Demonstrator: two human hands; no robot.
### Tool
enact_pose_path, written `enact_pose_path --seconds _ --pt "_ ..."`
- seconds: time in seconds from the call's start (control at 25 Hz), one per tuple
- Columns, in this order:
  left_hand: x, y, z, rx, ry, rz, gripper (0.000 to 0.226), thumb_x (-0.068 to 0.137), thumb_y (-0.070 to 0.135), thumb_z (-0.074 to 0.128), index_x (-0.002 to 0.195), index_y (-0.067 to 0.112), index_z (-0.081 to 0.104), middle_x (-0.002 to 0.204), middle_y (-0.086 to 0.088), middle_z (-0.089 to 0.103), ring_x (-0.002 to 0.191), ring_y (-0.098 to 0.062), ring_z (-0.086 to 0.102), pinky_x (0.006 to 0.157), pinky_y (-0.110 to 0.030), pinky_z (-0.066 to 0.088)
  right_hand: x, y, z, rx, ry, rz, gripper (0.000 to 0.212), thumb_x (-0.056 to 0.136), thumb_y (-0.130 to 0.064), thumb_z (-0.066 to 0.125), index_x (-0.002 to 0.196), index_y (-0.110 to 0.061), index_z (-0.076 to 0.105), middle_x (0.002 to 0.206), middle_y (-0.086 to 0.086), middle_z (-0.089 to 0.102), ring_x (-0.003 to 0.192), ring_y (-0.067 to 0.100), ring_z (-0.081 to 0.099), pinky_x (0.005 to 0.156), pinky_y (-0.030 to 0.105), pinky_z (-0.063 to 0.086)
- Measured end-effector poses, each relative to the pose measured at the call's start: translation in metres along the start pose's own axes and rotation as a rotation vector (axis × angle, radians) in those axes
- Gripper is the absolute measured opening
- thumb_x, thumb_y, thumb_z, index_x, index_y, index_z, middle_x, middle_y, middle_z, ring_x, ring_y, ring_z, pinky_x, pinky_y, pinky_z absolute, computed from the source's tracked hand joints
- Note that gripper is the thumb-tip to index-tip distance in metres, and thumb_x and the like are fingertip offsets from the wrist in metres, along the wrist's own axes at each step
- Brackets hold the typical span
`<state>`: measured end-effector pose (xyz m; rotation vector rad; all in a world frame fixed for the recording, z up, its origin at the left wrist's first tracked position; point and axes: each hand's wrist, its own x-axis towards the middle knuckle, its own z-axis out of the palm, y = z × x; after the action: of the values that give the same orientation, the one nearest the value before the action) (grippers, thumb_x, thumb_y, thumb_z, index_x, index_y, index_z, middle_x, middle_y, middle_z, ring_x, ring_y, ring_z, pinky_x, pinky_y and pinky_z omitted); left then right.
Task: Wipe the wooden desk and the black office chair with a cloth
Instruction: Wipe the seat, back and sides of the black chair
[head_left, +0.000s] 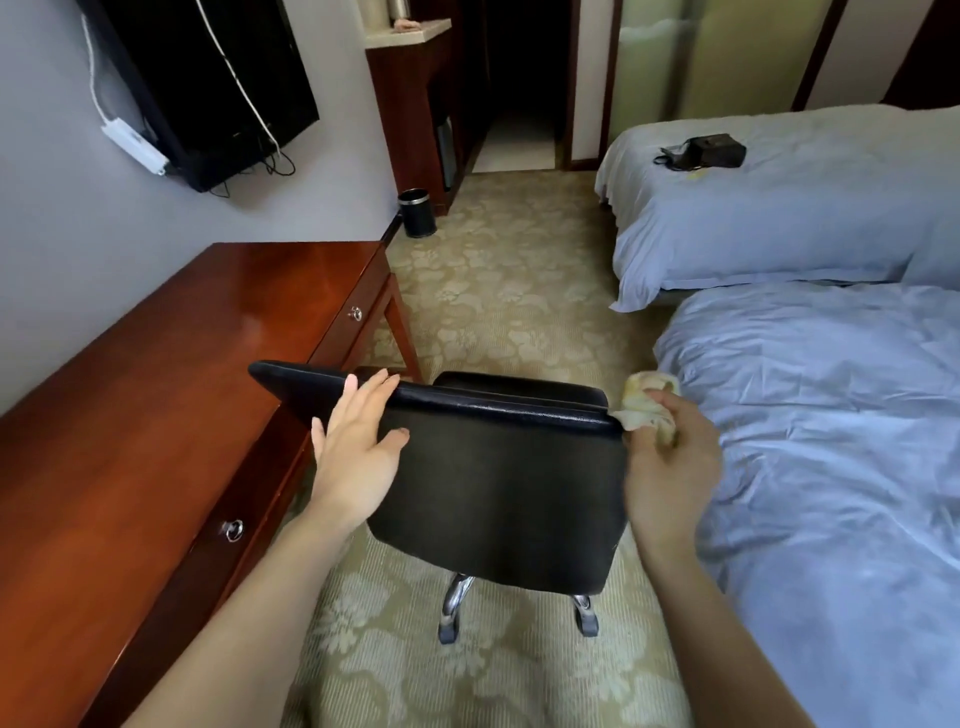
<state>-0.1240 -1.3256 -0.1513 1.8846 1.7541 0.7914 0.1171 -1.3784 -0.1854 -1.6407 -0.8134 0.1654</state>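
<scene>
The black office chair (498, 493) stands in front of me, its backrest turned toward me. My left hand (358, 447) lies on the left part of the backrest's top edge, fingers straight and spread. My right hand (670, 457) grips a crumpled pale yellow cloth (647, 400) against the backrest's top right corner; this hand is blurred. The glossy wooden desk (145, 415) runs along the wall at the left, with two drawers with metal knobs.
Two beds with pale blue covers (831, 415) fill the right side; a dark bag (711, 151) lies on the far one. A black bin (417, 213) stands by the wall. A TV (208, 78) hangs above the desk. Patterned carpet (509, 291) runs between the furniture.
</scene>
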Motion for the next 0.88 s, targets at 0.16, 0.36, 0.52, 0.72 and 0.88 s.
enact_pose_path --seconds 0.16,0.36,0.52,0.72,0.88 --pt "-0.004 0.011 0.003 0.132 -0.013 0.013 0.056 0.096 0.015 0.048 0.147 0.029 0.031 0.155 0.017 0.022 0.145 -0.005 -0.001 0.117 -0.045 -0.012 -0.031 -0.042 0.023 -0.197 -0.323 -0.280 0.037 0.077 -0.012 0.062 0.112 -0.023 0.069 0.114 0.001 0.064 0.102 0.023 0.052 0.081 0.019 0.031" --pt "0.006 0.006 -0.014 -0.025 -0.126 0.097 0.050 0.094 0.011 0.042 0.142 0.027 0.042 0.146 0.010 0.036 0.142 -0.012 0.016 0.120 -0.042 0.002 -0.052 -0.067 0.065 -0.271 -0.357 -0.452 0.043 0.068 -0.005 0.075 0.109 -0.017 0.071 0.103 0.005 0.067 0.089 0.030 0.057 0.065 0.027 0.042" --pt "0.040 -0.025 -0.055 0.106 -0.173 0.112 0.056 0.094 0.004 0.045 0.145 0.024 0.037 0.153 0.007 0.030 0.144 -0.016 0.014 0.119 -0.044 0.006 -0.076 -0.085 0.100 -0.325 -0.401 -0.568 0.048 0.058 -0.005 0.081 0.105 -0.014 0.072 0.099 0.006 0.068 0.085 0.030 0.059 0.068 0.034 0.054" --pt "0.053 -0.049 -0.057 0.174 -0.182 0.056 0.059 0.091 0.004 0.041 0.145 0.028 0.036 0.155 0.005 0.028 0.147 -0.018 0.005 0.115 -0.056 -0.004 -0.089 -0.125 0.154 -0.341 -0.556 -0.618 0.034 0.081 -0.010 0.064 0.115 -0.011 0.066 0.111 0.010 0.065 0.103 0.029 0.049 0.092 0.036 0.041" --pt "0.066 -0.059 -0.076 0.298 -0.147 -0.010 0.045 0.094 0.015 0.042 0.137 0.031 0.045 0.149 0.004 0.039 0.143 -0.021 0.022 0.113 -0.058 -0.006 -0.089 -0.137 0.181 -0.367 -0.665 -0.623 0.034 0.088 -0.011 0.056 0.121 -0.015 0.061 0.116 0.007 0.062 0.108 0.026 0.044 0.090 0.031 0.036"
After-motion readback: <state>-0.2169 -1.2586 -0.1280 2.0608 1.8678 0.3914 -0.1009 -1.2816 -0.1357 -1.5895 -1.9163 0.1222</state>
